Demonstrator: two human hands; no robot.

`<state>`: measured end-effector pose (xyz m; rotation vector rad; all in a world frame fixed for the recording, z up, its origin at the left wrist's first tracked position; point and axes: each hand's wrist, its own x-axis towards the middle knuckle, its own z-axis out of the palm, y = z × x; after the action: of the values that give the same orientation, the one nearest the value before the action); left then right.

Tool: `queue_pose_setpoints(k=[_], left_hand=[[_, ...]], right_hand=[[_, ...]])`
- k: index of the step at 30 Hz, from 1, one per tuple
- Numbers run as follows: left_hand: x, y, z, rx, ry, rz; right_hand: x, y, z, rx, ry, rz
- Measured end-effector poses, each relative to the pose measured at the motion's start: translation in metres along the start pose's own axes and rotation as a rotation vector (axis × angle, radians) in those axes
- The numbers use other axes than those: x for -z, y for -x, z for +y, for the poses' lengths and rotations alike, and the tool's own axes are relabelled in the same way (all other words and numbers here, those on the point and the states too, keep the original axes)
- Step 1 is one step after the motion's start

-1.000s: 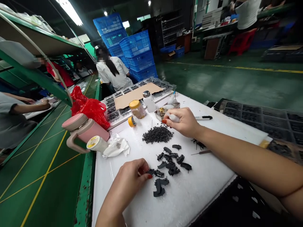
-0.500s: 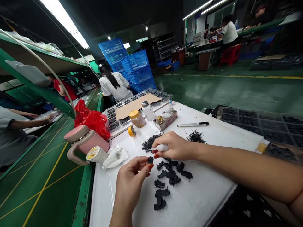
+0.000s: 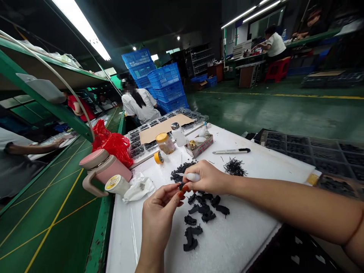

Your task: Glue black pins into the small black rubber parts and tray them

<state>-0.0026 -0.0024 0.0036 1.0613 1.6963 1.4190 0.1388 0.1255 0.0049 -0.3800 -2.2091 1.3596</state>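
Between the thumb and fingers of my left hand [image 3: 159, 212] is a small black part [image 3: 181, 185], mostly covered by fingertips. My right hand [image 3: 210, 177] is wrapped round a small white squeeze bottle [image 3: 193, 177] whose thin nozzle points left. Its thumb and a fingertip meet the black part, close to my left fingertips. Just behind the hands lies a heap of tiny black rings [image 3: 178, 171]. Several curved black pieces [image 3: 208, 216] with thin pins sticking out are spread over the white tabletop [image 3: 227, 242] below my right hand.
A pile of black pins [image 3: 234, 167] and a pen [image 3: 231, 151] lie to the right. Farther back are a yellow-lidded jar [image 3: 165, 143], a metal-topped bottle [image 3: 178, 134] and a small box [image 3: 199, 146]. A pink mug [image 3: 104, 168] and crumpled tissue [image 3: 139, 188] are on the left.
My hands have come together: the right fingertips now reach the black part in my left hand. The bottle has shifted slightly, with its nozzle tipped up a little.
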Motion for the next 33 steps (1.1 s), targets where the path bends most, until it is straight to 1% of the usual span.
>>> queue_pose_setpoints(k=[4, 9, 11, 12, 14, 16, 19, 22, 26, 29, 31, 33], left_hand=[[0.0, 0.001, 0.0, -0.009, 0.044, -0.019], [-0.003, 0.002, 0.004, 0.023, 0.123, -0.063], [-0.005, 0.003, 0.006, 0.045, 0.167, -0.053], [-0.005, 0.003, 0.007, 0.056, 0.187, -0.046], [-0.005, 0.003, 0.007, 0.075, 0.224, -0.028], [-0.003, 0.002, 0.007, 0.099, 0.264, -0.013], [0.002, 0.0, 0.005, 0.141, 0.315, -0.021], [0.005, -0.002, 0.003, 0.165, 0.317, -0.025], [0.006, -0.003, 0.003, 0.163, 0.296, -0.012], [0.006, -0.003, 0.003, 0.158, 0.278, -0.005], [0.007, -0.003, 0.002, 0.15, 0.252, -0.007], [0.007, -0.003, 0.002, 0.132, 0.212, -0.011]], right_hand=[[0.0, 0.0, 0.0, -0.033, -0.13, -0.021], [-0.002, 0.0, 0.001, -0.065, -0.187, -0.02], [-0.003, 0.0, 0.0, -0.064, -0.146, -0.03], [-0.003, 0.0, 0.0, -0.047, -0.091, -0.024], [-0.001, 0.001, -0.002, 0.014, 0.053, 0.004], [0.003, 0.003, -0.005, 0.066, 0.141, 0.017], [0.011, 0.005, -0.01, 0.061, 0.087, 0.004], [0.019, 0.006, -0.011, 0.056, 0.05, 0.058], [0.025, 0.005, -0.012, 0.07, 0.126, 0.16], [0.03, 0.004, -0.013, 0.065, 0.219, 0.161], [0.033, 0.005, -0.014, 0.068, 0.204, 0.162], [0.035, 0.006, -0.014, 0.069, 0.147, 0.189]])
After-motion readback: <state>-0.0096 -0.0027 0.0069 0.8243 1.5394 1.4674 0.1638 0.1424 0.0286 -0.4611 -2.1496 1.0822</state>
